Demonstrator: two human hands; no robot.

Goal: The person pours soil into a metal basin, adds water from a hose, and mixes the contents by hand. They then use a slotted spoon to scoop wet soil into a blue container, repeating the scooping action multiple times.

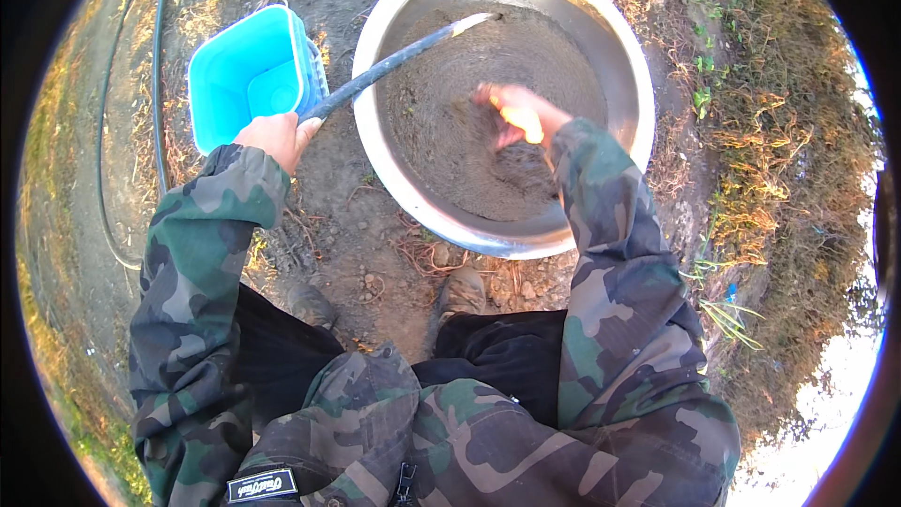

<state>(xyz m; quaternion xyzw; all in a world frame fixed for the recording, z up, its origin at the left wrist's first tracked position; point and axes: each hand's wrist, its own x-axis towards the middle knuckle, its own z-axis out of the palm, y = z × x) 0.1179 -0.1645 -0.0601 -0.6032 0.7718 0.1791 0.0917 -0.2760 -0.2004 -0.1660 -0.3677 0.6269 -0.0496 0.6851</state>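
My left hand (276,139) is closed around a dark, stiff-looking hose or pipe (383,72). It slants up across the rim of a wide metal basin (628,84), and its pale tip lies over the far part of the basin. Inside is a brown, grainy-looking mass (436,155) with swirl marks; whether it is wet mix or murky liquid is unclear. My right hand (521,115) is down in the basin near the middle, low over or touching this mass. Motion blurs its fingers, and sunlight falls on its back. I cannot tell if it holds anything.
A blue square plastic bucket (211,74) stands left of the basin, close to my left hand. Black hoses (160,49) run along the ground farther left. Two shoes (463,290) stand just below the basin. Dry grass and weeds (753,176) cover the right side.
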